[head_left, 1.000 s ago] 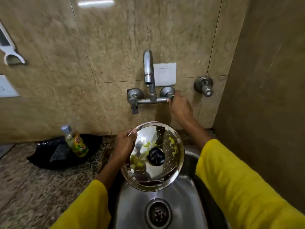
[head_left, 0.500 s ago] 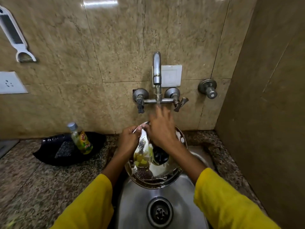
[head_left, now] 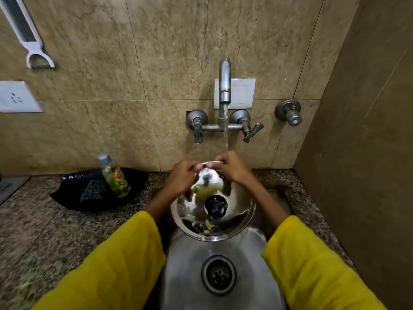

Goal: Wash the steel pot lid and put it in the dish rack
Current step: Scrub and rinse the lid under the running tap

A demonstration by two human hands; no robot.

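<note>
At the centre of the frame, two hands meet on the far rim of a steel pot lid (head_left: 213,211). The left hand (head_left: 182,177) is curled shut, its fingers pinching the lid's upper edge from the left. The right hand (head_left: 233,167) is likewise closed on the same edge from the right, fingertips nearly touching the left hand's. Both arms wear yellow sleeves (head_left: 116,262) that fill the lower corners.

The lid is held tilted, shiny top facing the camera, over a steel sink (head_left: 190,276) in the lower centre. A black knob (head_left: 216,205) sits at its middle, and yellow-green food smears show above and below the knob.

Directly above the hands, a wall tap (head_left: 224,81) runs a thin stream of water (head_left: 225,133) down onto the right hand's knuckles.

To the left of centre, a small bottle (head_left: 115,176) with a green and yellow label leans in a black tray (head_left: 67,193) on the speckled stone counter (head_left: 40,231). A white socket plate (head_left: 16,97) sits on the tiled wall at the left edge.
</note>
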